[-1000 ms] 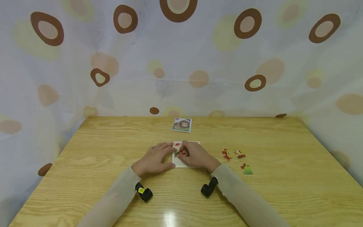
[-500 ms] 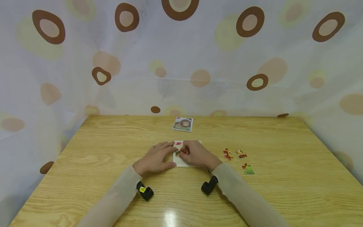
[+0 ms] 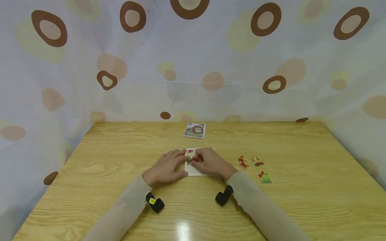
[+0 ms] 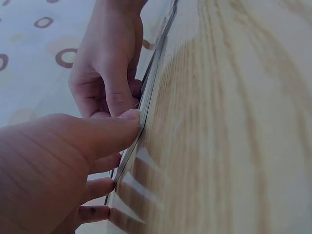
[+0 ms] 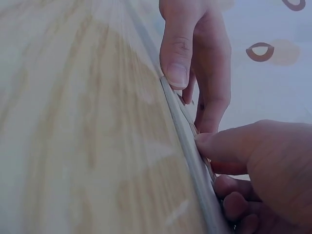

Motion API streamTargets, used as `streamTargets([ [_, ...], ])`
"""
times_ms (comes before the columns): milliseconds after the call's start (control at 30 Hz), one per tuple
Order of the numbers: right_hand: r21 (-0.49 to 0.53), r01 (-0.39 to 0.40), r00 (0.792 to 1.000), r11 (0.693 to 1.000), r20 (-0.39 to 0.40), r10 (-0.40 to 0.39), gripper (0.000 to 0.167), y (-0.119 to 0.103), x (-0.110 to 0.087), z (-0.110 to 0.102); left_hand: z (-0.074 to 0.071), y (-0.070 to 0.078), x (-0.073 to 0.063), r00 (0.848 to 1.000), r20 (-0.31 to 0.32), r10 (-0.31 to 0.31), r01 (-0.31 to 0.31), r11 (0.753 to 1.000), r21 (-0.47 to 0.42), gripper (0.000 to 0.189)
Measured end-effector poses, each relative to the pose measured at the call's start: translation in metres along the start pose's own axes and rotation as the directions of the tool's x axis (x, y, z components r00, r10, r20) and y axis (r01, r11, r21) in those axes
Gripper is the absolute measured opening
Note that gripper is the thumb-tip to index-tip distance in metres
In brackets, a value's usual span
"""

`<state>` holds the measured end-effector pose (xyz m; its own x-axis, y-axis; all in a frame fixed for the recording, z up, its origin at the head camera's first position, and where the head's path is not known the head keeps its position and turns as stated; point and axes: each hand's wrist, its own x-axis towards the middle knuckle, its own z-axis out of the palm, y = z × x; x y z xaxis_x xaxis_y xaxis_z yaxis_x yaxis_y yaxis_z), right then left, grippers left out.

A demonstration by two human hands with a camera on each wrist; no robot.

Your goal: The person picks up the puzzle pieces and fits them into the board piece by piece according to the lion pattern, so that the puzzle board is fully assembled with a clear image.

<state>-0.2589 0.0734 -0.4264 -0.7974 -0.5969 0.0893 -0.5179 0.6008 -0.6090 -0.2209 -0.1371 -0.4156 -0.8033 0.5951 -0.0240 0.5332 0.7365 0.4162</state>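
In the head view a white puzzle board [image 3: 193, 172] lies on the table between the two hands. My left hand [image 3: 169, 166] rests at its left side, fingertips on the upper left and thumb along the near left corner. My right hand [image 3: 210, 164] is over the board and pinches a small puzzle piece [image 3: 195, 160] with red on it, between thumb and curled fingers. Most of that piece is hidden by the fingers. A printed picture with a pink bird [image 3: 190, 151] shows at the board's upper left. The right wrist view sees the right thumb and fingers low at the board's surface.
Three loose puzzle pieces lie to the right: a brown-red one [image 3: 243, 162], a white and brown one [image 3: 257, 161] and a green one [image 3: 266, 178]. Something dark green [image 3: 222, 179] peeks out by the right wrist. A lion picture card [image 3: 195, 130] lies farther back, near the patterned curtain [image 3: 193, 100].
The head view shifts slightly. Both hands keep nearly the same place on the board, the right still pinching the puzzle piece.
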Motion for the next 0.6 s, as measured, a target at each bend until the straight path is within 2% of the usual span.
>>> streamTargets([
  [233,0.007,0.027,0.999,1.000,-0.040,-0.027,0.009,0.0019,-0.0017,0.0032,0.0019,-0.0012,0.0000,1.000,-0.005,0.001,-0.001,1.000,0.007,0.057],
  [600,-0.028,0.072,0.996,0.997,-0.043,-0.073,0.008,0.0008,-0.0025,0.0018,0.0027,-0.0009,0.0008,1.000,-0.030,0.006,-0.007,1.000,-0.028,0.055],
])
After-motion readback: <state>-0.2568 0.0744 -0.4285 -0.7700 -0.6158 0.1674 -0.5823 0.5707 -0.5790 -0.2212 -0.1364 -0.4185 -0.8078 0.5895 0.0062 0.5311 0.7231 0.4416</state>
